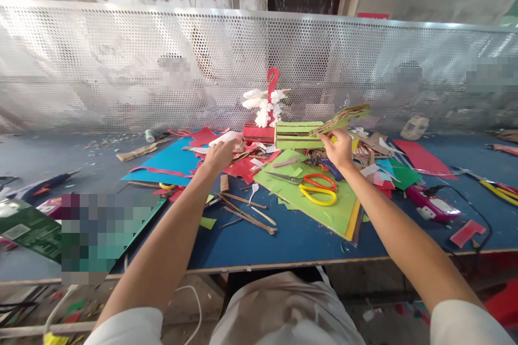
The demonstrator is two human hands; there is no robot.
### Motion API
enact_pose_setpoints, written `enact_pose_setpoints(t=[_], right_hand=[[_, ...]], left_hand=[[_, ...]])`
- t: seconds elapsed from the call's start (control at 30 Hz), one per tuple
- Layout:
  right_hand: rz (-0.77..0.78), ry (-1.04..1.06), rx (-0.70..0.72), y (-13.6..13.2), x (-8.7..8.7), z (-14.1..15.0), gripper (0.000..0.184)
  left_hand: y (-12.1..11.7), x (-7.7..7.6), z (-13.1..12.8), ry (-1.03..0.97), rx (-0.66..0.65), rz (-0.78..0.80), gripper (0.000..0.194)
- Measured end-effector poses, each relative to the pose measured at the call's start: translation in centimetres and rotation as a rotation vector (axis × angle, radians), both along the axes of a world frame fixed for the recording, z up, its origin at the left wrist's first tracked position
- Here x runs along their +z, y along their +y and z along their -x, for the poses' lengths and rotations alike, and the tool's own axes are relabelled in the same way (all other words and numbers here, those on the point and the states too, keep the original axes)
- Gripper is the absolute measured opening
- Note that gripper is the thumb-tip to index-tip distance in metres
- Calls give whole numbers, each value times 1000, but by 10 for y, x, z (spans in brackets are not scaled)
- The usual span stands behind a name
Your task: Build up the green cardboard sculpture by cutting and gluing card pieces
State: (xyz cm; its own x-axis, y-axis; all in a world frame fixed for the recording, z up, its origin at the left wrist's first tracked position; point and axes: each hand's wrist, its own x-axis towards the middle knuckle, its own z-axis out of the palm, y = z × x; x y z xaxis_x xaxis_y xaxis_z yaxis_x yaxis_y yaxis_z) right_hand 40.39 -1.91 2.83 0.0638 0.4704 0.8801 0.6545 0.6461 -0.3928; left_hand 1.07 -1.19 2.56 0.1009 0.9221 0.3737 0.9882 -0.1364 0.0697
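My right hand [339, 148] pinches a green-faced cardboard piece [343, 117] with rough brown layers, held tilted up to the right. Below and left of it lies a green slatted cardboard piece [297, 135], touching a red slatted one [259, 132]. My left hand [222, 153] is curled beside a white paper scrap [226, 137] at the left of the red piece; its fingertips are hidden, so what they hold does not show. Behind the slatted pieces stands a red hook-shaped cutout [273, 86] with white flower-like pieces [264, 113].
Orange-and-yellow-handled scissors [318, 194] lie open on green sheets [343, 221]. Blue card [165, 161], red scraps and thin sticks [246, 215] cover the blue table [291, 250]. A purple corded device [433, 205] and pliers [497, 188] are at right. A perforated metal screen [129, 64] rises behind.
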Motion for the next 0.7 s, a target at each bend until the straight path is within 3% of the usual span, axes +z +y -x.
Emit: enact_pose_setpoints(t=[0.13, 0.37, 0.5, 0.7], right_hand=[[-2, 43, -1, 3, 0, -5, 42], [122, 201, 132, 18, 15, -5, 40], [243, 258, 329, 46, 34, 17, 44], [549, 330, 450, 95, 37, 68, 44]], left_hand=[[4, -5, 1, -5, -83, 3, 70], [14, -13, 6, -77, -34, 53, 41], [12, -12, 2, -143, -133, 39, 63], [8, -7, -3, -364, -155, -27, 57]])
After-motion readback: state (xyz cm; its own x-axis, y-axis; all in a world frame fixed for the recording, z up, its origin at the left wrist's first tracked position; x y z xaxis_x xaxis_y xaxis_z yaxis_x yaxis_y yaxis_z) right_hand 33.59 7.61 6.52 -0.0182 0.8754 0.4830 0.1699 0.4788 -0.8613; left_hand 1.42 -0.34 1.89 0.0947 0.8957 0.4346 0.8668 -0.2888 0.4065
